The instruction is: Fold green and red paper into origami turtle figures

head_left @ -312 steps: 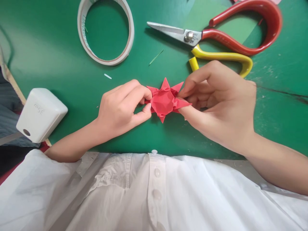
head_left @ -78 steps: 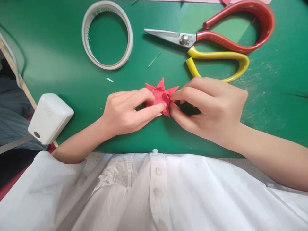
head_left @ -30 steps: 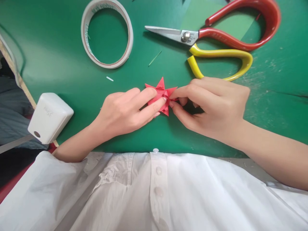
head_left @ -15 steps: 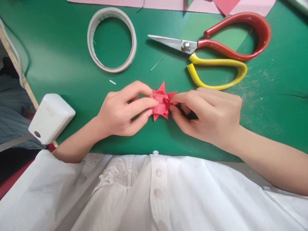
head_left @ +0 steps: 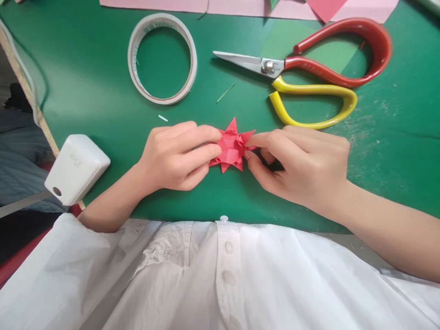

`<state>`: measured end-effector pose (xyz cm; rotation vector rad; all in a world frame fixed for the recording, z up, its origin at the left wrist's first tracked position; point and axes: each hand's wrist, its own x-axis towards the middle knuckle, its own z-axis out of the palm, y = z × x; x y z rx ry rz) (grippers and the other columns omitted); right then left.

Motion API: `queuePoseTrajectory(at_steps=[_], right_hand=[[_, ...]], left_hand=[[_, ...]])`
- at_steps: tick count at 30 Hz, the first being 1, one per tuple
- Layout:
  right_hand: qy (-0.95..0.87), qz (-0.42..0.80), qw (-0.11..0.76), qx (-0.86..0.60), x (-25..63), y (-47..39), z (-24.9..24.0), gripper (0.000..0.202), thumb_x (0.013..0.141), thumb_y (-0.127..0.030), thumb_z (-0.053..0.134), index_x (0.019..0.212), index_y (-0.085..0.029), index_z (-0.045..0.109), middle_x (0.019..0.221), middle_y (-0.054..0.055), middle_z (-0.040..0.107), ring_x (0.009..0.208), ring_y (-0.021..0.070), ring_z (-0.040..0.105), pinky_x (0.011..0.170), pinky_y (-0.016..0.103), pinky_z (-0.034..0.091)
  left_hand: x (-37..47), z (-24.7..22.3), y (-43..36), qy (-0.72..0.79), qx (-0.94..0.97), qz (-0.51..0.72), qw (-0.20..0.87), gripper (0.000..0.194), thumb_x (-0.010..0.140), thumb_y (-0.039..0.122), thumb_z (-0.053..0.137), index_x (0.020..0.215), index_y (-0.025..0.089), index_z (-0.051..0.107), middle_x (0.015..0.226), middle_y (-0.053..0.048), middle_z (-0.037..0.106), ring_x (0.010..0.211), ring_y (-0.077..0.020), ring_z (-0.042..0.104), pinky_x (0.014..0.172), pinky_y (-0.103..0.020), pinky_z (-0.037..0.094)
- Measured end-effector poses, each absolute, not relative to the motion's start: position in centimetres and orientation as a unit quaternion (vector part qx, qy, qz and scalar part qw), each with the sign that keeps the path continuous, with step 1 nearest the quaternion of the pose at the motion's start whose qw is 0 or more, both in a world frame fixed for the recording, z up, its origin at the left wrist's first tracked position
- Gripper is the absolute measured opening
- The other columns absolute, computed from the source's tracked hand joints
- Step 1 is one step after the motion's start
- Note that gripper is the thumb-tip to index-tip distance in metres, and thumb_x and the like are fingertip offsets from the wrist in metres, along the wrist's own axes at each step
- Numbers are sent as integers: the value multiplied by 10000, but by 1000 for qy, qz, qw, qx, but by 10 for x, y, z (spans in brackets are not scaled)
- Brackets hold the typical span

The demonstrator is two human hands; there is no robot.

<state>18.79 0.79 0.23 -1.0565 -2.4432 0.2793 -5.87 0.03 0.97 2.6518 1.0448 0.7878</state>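
Between my two hands, just above or on the green table, is a red folded-paper star [head_left: 231, 147] with several pointed tips and a hollow middle. My left hand [head_left: 178, 156] grips its left side, fingers on top and the thumb out of sight. On the opposite side, my right hand [head_left: 302, 165] pinches a tip between thumb and forefinger. The pinched tip is partly covered by the fingers.
Scissors [head_left: 271, 67] with one red and one yellow handle lie beyond my right hand, over green paper. A tape roll [head_left: 132, 64] lies farther left. A white box-shaped device [head_left: 76, 167] stands by my left forearm. Pink paper [head_left: 237, 9] lines the far edge.
My left fingers have shifted on the star; the thumb has gone from view and more of the star's lower left shows. My right hand keeps its pinch. The whole view has slid slightly.
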Motion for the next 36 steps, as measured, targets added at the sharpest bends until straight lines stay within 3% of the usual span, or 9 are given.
queuePoseTrajectory(at_steps=[7, 15, 22, 29, 33, 36], right_hand=[[-887, 94, 233, -387, 188, 8, 1, 99, 947, -216, 538, 926, -219, 635, 645, -61, 592, 533, 75, 480, 498, 262, 322], [-885, 62, 244, -391, 188, 8, -3, 68, 945, -202, 563, 979, -236, 610, 637, -82, 574, 558, 73, 494, 522, 241, 315], [-876, -1, 275, -396, 188, 11, -1, 60, 930, -195, 555, 896, -220, 599, 594, -63, 519, 529, 72, 458, 499, 233, 343], [-887, -7, 278, -369, 186, 7, -1, 100, 908, -255, 631, 822, -230, 673, 598, -44, 561, 548, 93, 441, 477, 272, 318], [-882, -21, 282, -377, 185, 5, -2, 56, 889, -264, 686, 879, -211, 703, 613, -43, 584, 554, 97, 456, 475, 271, 334], [-883, -28, 273, -382, 185, 7, -1, 105, 879, -274, 704, 917, -176, 708, 596, -37, 561, 556, 106, 468, 472, 279, 336]], left_hand=[[-62, 13, 3, 317, 927, 199, 6, 160, 895, 157, 566, 799, 253, 652, 831, 43, 747, 574, -111, 558, 458, -302, 276], [-62, 10, 3, 314, 928, 198, 37, 142, 928, 257, 594, 1009, 318, 693, 918, 33, 774, 581, -105, 582, 481, -295, 359], [-52, 9, -2, 362, 912, 194, -9, 119, 953, 259, 626, 905, 274, 734, 797, 35, 768, 550, -85, 589, 478, -266, 378], [-42, 5, -12, 395, 880, 264, -9, 148, 888, 169, 727, 1025, 221, 708, 816, 17, 748, 633, -100, 615, 526, -254, 403], [-41, 8, -9, 432, 864, 258, -31, 126, 879, 245, 751, 1001, 266, 729, 1006, -34, 755, 833, -187, 642, 681, -334, 499], [-46, 8, -6, 423, 873, 241, 11, 109, 910, 271, 717, 1018, 274, 727, 1112, -39, 738, 970, -232, 651, 805, -408, 543]])
